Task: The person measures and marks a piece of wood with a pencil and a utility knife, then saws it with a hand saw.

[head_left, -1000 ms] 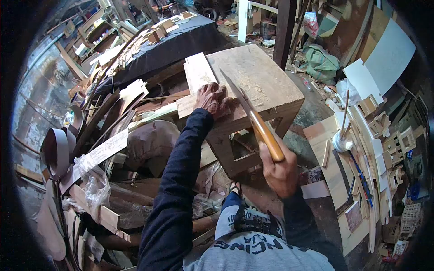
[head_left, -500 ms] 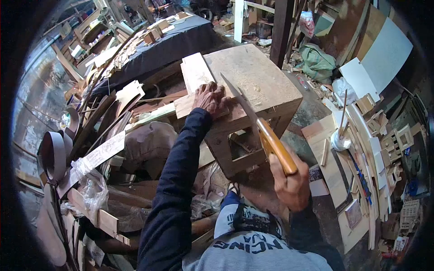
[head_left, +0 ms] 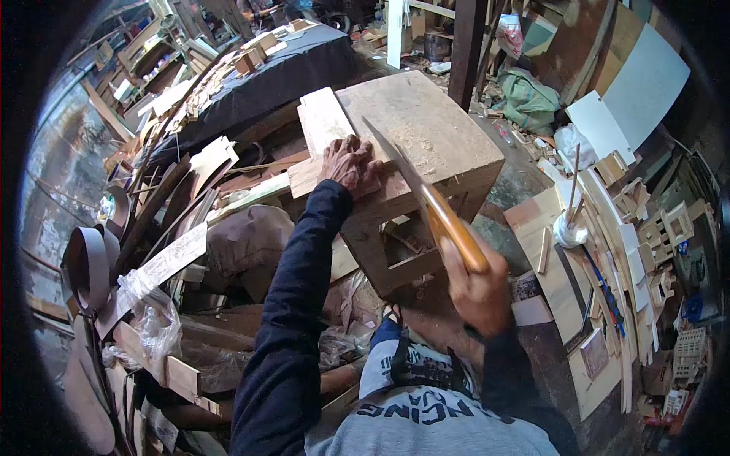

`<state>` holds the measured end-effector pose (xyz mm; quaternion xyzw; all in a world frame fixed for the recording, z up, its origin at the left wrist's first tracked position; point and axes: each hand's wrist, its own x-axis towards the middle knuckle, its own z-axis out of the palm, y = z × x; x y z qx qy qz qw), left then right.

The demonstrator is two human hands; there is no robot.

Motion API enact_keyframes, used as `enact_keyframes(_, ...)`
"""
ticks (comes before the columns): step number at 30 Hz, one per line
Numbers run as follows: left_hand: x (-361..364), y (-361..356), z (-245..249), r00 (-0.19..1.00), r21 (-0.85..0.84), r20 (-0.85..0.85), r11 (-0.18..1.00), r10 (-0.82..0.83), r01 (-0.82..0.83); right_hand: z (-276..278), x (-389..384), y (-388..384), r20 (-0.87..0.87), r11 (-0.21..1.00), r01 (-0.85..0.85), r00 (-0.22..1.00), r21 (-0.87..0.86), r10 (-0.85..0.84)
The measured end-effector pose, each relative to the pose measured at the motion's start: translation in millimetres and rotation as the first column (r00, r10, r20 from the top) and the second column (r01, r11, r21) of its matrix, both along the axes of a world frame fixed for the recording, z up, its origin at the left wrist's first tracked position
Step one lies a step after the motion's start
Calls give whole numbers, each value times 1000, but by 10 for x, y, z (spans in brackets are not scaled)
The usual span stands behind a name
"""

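My right hand (head_left: 477, 287) is wrapped round the wooden handle of a handsaw (head_left: 456, 228). Its blade slants up and left across the near edge of a wooden box stand (head_left: 449, 125). My left hand (head_left: 350, 166) presses down on a pale board (head_left: 323, 125) lying along the stand's left side, fingers curled over the wood. A second wood piece (head_left: 304, 176) sticks out left from under that hand. Where the blade meets the wood is partly hidden by my fingers. Sawdust (head_left: 420, 150) is scattered on the stand's top.
Behind, a table with a dark cloth (head_left: 304, 72) bears wood offcuts. Scrap boards and plastic wrap (head_left: 156, 319) crowd the left. At right lie a low plywood sheet (head_left: 544, 220), long strips and a white container (head_left: 570, 234) with sticks. A dark post (head_left: 471, 53) rises behind the stand.
My right hand and the saw have moved slightly up and left, a small shift along the blade. My left hand stays pressed on the board. The whole view has shifted slightly.
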<state>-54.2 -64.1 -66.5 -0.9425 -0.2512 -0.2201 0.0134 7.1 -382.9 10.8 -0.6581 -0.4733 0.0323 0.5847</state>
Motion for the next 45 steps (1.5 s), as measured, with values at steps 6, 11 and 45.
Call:
enact_keyframes(6,-25,-90,58,1000,-34,20,999,11,-11,-1,158,352,-100,985,-83,993,-154,68)
enact_keyframes(11,-31,-18,-31,998,15,66,1000,-7,6,40,-42,-194,-78,998,-16,997,-58,12)
enact_keyframes(45,-14,-2,26,999,-7,37,999,32,-32,-82,-23,-96,-36,999,-7,999,35,8)
